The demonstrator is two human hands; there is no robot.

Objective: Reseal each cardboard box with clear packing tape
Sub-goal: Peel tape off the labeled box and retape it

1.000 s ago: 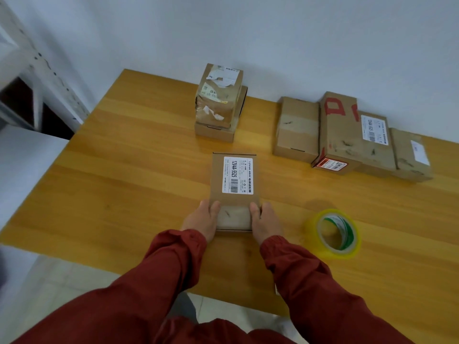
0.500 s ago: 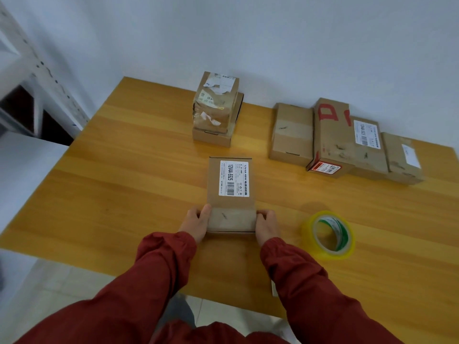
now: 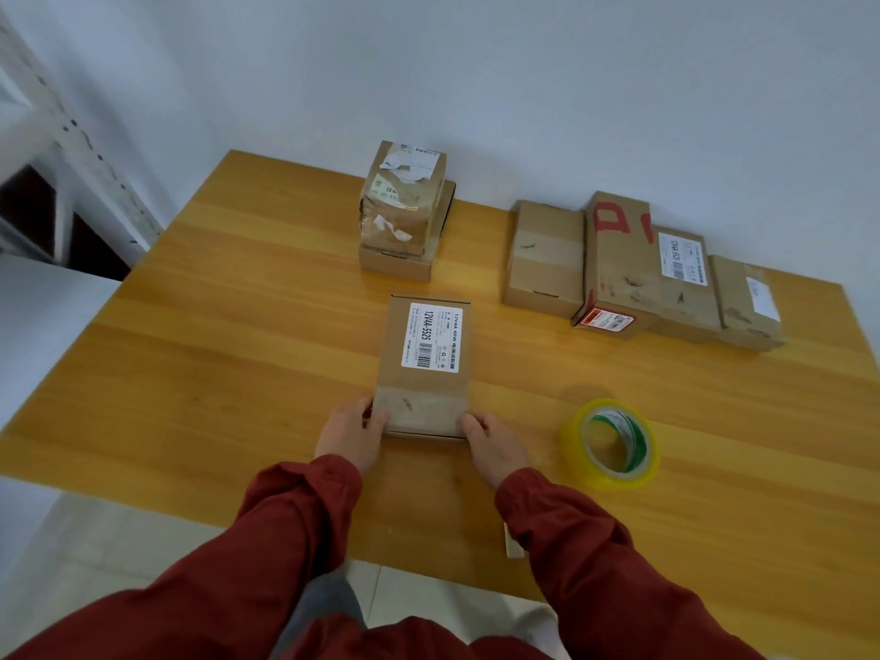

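Squarely midway on yellow wooden table (image 3: 214, 373) — small brown white-labelled cardboard box (image 3: 424, 381), long axis pointing away from person. Near corners clasped by left hand (image 3: 350, 433) and right hand (image 3: 497, 447), fingers curled. Yellowish roll of clear packing tape (image 3: 609, 478) lies just beside right hand — nearer that side.

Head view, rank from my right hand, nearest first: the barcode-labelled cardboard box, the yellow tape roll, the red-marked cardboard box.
1. The barcode-labelled cardboard box: touching the right hand, on its left.
2. The yellow tape roll: to its right.
3. The red-marked cardboard box: back right.
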